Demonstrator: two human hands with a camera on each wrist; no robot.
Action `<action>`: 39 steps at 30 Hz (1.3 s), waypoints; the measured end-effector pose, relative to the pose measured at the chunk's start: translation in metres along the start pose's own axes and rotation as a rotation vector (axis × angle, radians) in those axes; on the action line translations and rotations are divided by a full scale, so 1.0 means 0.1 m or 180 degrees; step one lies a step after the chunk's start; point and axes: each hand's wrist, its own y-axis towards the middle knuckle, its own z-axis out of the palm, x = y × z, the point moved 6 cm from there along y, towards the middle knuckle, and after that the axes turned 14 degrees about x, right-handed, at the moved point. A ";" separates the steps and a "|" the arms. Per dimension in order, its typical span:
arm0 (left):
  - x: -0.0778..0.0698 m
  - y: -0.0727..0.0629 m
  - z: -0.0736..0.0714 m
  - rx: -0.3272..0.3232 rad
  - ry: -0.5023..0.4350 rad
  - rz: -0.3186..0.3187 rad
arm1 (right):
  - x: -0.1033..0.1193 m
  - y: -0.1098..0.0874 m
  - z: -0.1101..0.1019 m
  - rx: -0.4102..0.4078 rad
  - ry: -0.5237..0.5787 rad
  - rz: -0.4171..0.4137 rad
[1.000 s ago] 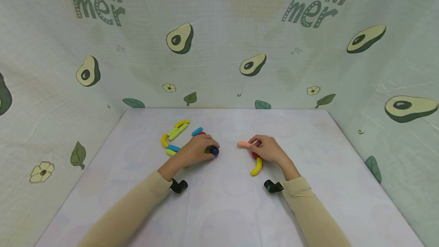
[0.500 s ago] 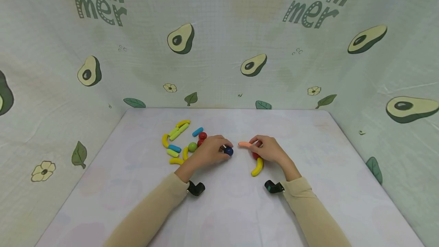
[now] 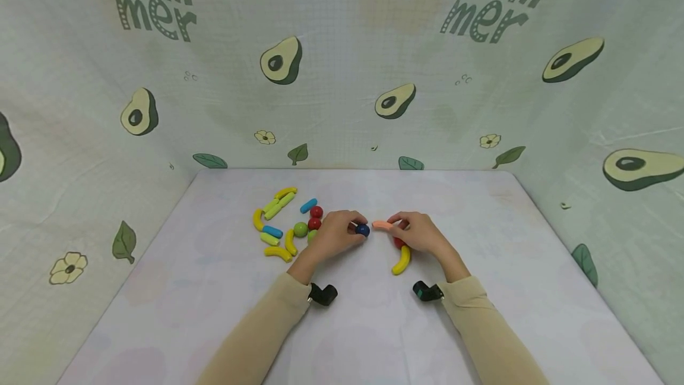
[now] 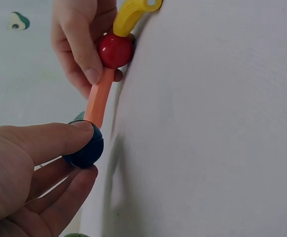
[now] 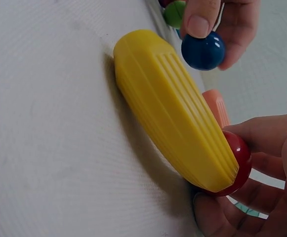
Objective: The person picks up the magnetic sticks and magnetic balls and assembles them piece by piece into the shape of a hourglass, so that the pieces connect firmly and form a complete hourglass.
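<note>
Between thumb and fingers, my left hand (image 3: 335,233) pinches a dark blue ball (image 4: 86,148). My right hand (image 3: 419,230) grips a red ball (image 5: 239,160) of a joined magnetic-looking toy piece. From that ball an orange rod (image 4: 100,98) points left toward the blue ball. A yellow curved rod (image 5: 173,108) extends from the red ball toward the near side, close over the table. In the head view a narrow gap separates the blue ball from the orange rod's free end; in the left wrist view they overlap. Fingers hide part of the red ball.
Left of my left hand lie loose red balls (image 3: 315,217), green balls (image 3: 301,229), yellow curved rods (image 3: 278,253), blue rods (image 3: 272,231) and lime rods (image 3: 279,206). A printed cloth wall (image 3: 342,135) rises behind the white table (image 3: 352,325).
My left hand has carried the blue ball rightward to near the orange rod's end, uncovering balls and rods on the left. My right hand has stayed almost still with its piece.
</note>
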 end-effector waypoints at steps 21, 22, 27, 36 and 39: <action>0.06 0.15 0.08 -0.0097 -0.0287 -0.0058 | 0.01 0.00 0.00 0.0001 -0.0012 -0.0078; 0.07 0.16 0.08 -0.0105 -0.0302 -0.0046 | 0.01 -0.01 0.00 0.0008 -0.0005 -0.0082; 0.07 0.18 0.07 -0.0104 -0.0288 -0.0005 | 0.01 0.00 0.01 0.0039 -0.0003 -0.0068; 0.09 0.24 0.06 -0.0030 -0.0437 0.0015 | 0.01 0.01 0.01 0.0019 -0.0032 -0.0116; 0.08 0.25 0.07 0.0052 -0.0477 0.0071 | 0.02 0.00 0.01 -0.0003 -0.0039 -0.0197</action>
